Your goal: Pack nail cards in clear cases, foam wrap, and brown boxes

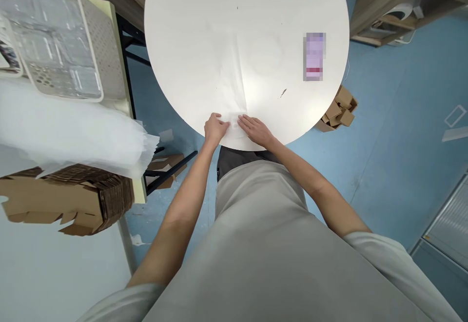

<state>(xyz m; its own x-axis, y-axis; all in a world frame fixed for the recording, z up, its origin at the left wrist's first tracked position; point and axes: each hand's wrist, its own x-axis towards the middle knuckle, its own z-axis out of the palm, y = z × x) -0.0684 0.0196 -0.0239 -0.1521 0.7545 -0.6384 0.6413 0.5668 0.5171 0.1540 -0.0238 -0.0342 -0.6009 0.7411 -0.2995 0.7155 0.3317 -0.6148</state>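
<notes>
A thin white sheet, paper or film, lies on the round white table, hard to tell from the tabletop. Both hands are at its near end by the table's front edge. My left hand has its fingers curled and pinches the sheet's near edge. My right hand lies flat on the sheet beside it, fingers stretched out and pointing left. The two hands almost touch.
A small blurred-out object lies on the table's right side. On the side table to the left stand a basket of clear plastic trays, a stack of white sheets and flat cardboard boxes. Cardboard pieces lie on the blue floor.
</notes>
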